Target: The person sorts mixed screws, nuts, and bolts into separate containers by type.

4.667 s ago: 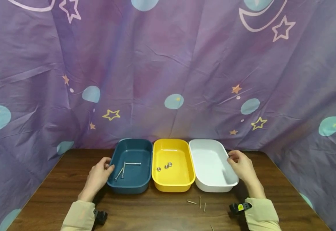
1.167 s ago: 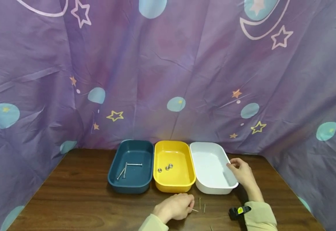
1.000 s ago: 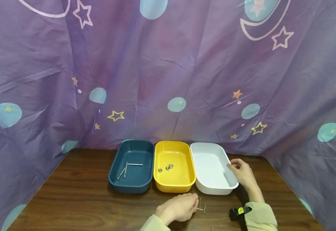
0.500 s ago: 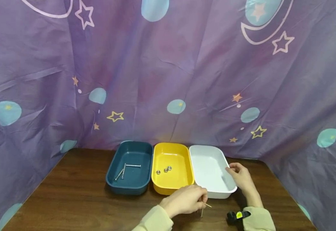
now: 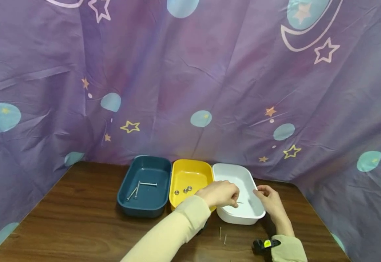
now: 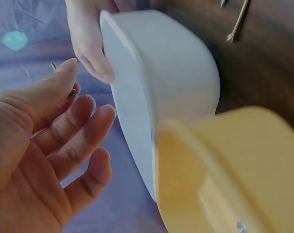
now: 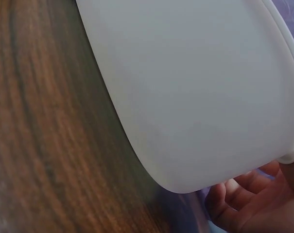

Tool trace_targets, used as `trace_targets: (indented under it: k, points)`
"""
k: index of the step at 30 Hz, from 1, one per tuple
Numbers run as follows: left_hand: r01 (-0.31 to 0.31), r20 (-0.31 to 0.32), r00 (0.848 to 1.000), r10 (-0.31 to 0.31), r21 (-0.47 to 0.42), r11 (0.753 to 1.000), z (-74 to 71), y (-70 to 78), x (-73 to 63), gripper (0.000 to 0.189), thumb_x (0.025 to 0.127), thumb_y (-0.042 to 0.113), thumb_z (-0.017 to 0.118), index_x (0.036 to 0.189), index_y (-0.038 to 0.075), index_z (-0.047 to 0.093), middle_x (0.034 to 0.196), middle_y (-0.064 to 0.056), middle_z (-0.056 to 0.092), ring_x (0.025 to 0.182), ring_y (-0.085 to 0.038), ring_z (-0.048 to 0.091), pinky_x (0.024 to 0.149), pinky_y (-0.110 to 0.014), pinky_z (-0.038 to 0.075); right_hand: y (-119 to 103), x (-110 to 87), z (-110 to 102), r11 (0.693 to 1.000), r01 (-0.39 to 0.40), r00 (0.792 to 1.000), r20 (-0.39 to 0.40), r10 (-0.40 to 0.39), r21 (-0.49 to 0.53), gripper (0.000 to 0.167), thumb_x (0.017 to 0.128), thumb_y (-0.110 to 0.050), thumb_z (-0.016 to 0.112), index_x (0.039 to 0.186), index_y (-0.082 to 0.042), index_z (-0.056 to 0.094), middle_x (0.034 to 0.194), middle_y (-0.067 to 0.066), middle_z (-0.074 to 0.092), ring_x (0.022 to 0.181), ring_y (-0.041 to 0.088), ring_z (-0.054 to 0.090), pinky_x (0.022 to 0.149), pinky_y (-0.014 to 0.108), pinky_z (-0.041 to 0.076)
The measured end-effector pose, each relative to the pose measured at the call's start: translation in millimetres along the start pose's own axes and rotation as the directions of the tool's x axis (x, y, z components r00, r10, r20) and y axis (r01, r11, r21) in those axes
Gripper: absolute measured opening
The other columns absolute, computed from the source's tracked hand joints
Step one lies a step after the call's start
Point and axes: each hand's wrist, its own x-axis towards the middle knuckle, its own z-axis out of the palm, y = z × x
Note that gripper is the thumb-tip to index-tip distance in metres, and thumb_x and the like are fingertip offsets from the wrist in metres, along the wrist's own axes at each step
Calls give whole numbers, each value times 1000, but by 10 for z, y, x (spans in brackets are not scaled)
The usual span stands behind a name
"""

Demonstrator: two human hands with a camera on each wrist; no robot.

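Note:
My left hand [image 5: 221, 193] is over the white tray [image 5: 236, 219], and its thumb and forefinger pinch a small brass-coloured screw [image 5: 240, 202]. In the left wrist view the screw's threaded end [image 6: 54, 67] pokes out past the thumb, while the other fingers are loosely bent. My right hand [image 5: 271, 203] grips the right rim of the white tray, thumb on one side and fingers on the other. Two similar screws [image 5: 220, 233] lie on the table in front of that tray.
Left of the white tray stand a yellow tray [image 5: 174, 178] with three hex nuts [image 5: 185, 190] and a dark blue tray [image 5: 142, 211] with three long bolts [image 5: 148, 184]. The wooden table [image 5: 79, 214] meets a purple curtain [image 5: 164, 91] behind the trays.
My left hand left the dark blue tray's rim, took a screw from the table and carried it up over the white tray. The right hand stays on the white tray.

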Motion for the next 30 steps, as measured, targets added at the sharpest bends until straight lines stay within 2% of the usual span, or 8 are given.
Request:
trace_targets:
  k: [2, 7, 13, 18, 23, 27, 30]
  points:
    - [31, 21, 999, -32, 23, 999, -15, -4, 82, 30, 85, 34, 76, 71, 20, 54, 66, 11, 51, 62, -4, 47, 56, -21, 38, 6, -16, -14, 1000, -3, 1000, 1, 3, 2, 33, 96, -16, 62, 117, 9, 55, 92, 13, 63, 74, 13, 57, 62, 26, 48]
    - [62, 58, 996, -64, 47, 997, 4, -12, 258, 30, 85, 34, 76, 72, 20, 53, 68, 10, 52, 64, -5, 48, 58, -23, 38, 12, -29, -76, 1000, 1, 1000, -17, -1, -8, 30, 95, -14, 62, 115, 9, 56, 89, 12, 63, 71, 13, 57, 60, 26, 49]
    - [127, 86, 987, -136, 104, 986, -7, -67, 381, 23, 84, 25, 77, 74, 21, 57, 71, 9, 55, 69, -8, 51, 62, -26, 41, -21, -3, -25, 1000, 18, 1000, 2, -18, 18, 32, 96, -16, 63, 115, 9, 56, 92, 15, 63, 75, 15, 58, 62, 27, 48]
    - [132, 91, 986, -141, 91, 987, 11, -106, 481, 18, 83, 21, 76, 76, 21, 60, 74, 9, 57, 70, -8, 53, 62, -25, 42, -37, 0, 5, 1000, 16, 1000, 3, -16, 21, 31, 96, -15, 63, 115, 9, 56, 93, 15, 63, 76, 17, 58, 62, 27, 48]
    - [136, 64, 988, -142, 86, 987, 99, -122, 588, 19, 85, 26, 76, 76, 22, 60, 73, 10, 57, 71, -8, 53, 61, -26, 42, -32, -22, -16, 1000, 11, 1000, 7, -11, 20, 32, 96, -15, 62, 116, 9, 55, 93, 16, 63, 77, 19, 58, 63, 27, 48]
    - [139, 28, 989, -142, 90, 986, 137, -191, 603, 18, 85, 27, 76, 76, 22, 61, 74, 9, 57, 72, -9, 53, 62, -26, 42, -23, -13, 12, 999, 19, 1000, 11, -19, 29, 33, 96, -16, 63, 116, 9, 56, 94, 15, 63, 77, 18, 58, 63, 26, 48]
    - [119, 21, 992, -121, 75, 990, 168, -243, 597, 16, 85, 27, 76, 78, 22, 63, 76, 9, 58, 73, -9, 54, 63, -26, 42, 0, -17, 7, 1000, 24, 1000, 7, -24, 11, 32, 96, -16, 63, 115, 9, 56, 92, 13, 62, 76, 17, 56, 63, 26, 47]
